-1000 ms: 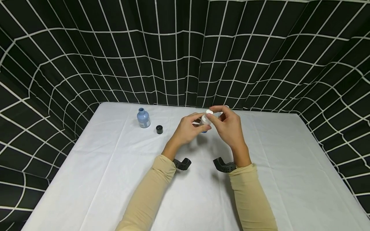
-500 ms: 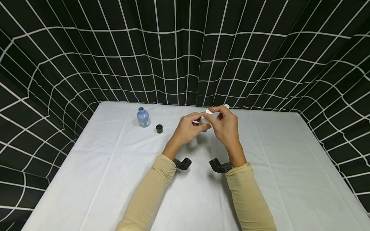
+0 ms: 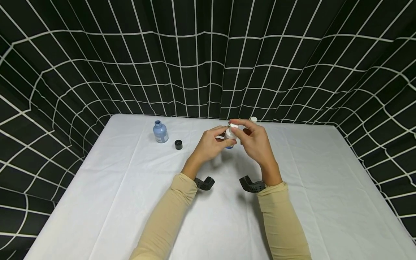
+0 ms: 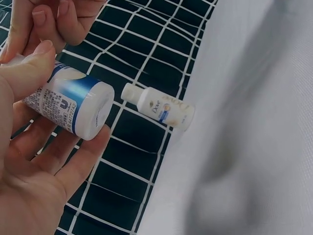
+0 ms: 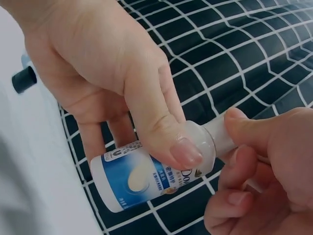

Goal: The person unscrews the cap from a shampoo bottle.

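Observation:
My left hand [image 3: 211, 145] grips a small white Dove bottle [image 5: 142, 176] with a blue label, fingers and thumb around its body. The bottle is held tilted above the table. At its top, my right hand [image 3: 257, 142] pinches the white cap [image 5: 221, 134] between thumb and fingers. The cap is at the bottle's neck, partly hidden by the fingertips. In the left wrist view the bottle's base faces the camera, while the right wrist view shows its front label.
A second white Dove bottle [image 4: 164, 108] stands behind my right hand, mostly hidden in the head view. To the left, an uncapped blue bottle [image 3: 160, 132] stands near a black cap [image 3: 178, 144] on the white-covered table [image 3: 130, 202]. A black gridded curtain [image 3: 201, 54] hangs behind.
My right hand swung slightly left and then back right, its fingers shifting around the cap. The left hand and the bottle stay nearly in place.

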`<state>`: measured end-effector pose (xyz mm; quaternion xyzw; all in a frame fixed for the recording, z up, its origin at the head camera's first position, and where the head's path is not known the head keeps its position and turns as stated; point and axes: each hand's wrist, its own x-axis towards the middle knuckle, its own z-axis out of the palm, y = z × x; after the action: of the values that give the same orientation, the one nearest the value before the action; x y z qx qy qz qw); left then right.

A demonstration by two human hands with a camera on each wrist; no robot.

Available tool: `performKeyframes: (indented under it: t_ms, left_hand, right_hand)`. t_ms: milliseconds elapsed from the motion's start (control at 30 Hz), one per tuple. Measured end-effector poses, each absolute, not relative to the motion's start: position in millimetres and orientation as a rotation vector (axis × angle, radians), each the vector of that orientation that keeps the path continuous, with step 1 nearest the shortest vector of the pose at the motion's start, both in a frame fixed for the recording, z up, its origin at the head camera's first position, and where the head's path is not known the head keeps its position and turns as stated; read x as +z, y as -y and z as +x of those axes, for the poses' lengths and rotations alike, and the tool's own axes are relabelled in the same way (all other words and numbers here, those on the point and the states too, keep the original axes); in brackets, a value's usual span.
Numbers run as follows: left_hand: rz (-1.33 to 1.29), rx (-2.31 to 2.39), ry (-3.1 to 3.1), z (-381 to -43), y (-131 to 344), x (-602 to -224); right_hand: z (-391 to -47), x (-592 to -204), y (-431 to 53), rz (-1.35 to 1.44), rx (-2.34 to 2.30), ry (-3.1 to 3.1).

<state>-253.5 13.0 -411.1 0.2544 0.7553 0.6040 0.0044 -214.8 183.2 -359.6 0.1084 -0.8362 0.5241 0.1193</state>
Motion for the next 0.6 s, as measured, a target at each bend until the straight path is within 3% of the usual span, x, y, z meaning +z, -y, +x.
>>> performKeyframes:
  t_ms: [600]
  left_hand:
    - [0.767,1.842,-2.504,-253.5,-13.5,-413.2]
  right_hand:
    - [-218.4,-365.9,-177.3,0.187,1.351,2.379]
